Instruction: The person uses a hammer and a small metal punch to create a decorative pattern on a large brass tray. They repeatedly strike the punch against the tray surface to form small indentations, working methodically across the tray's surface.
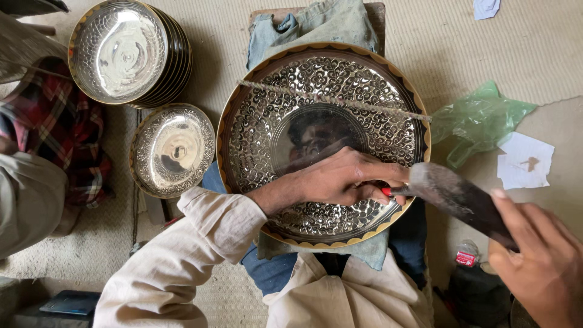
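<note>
Left grip: the left hand (340,179) lies flat-fingered across the big engraved metal tray (267,109), its fingers pinched shut on a small tool with a red end (387,191) near the tray's right rim.
Right grip: the right hand (540,255) is closed round the handle of a dark hammer (452,194); the hammer's blurred head sits just beside the small tool's red end.
Tray: round, silver-coloured, covered in a flower pattern with a plain centre and a scalloped yellow edge; it rests on the person's lap over a grey-blue cloth (316,24).
String: a thin twisted cord (334,100) runs slantwise across the upper half of the tray.
Sleeve: a cream sleeve (182,261) covers the left forearm.
Left side: a smaller engraved dish (173,149) lies on the floor just beside the tray, and a stack of similar dishes (124,51) stands above it.
Far left: a red checked cloth (54,127) lies near the stack.
Right side: a crumpled green plastic bag (480,118) and a scrap of white paper (525,161) lie on the woven mat (498,54).
Bottom left: a dark flat object (70,302) lies on the floor; what it is cannot be told.
</note>
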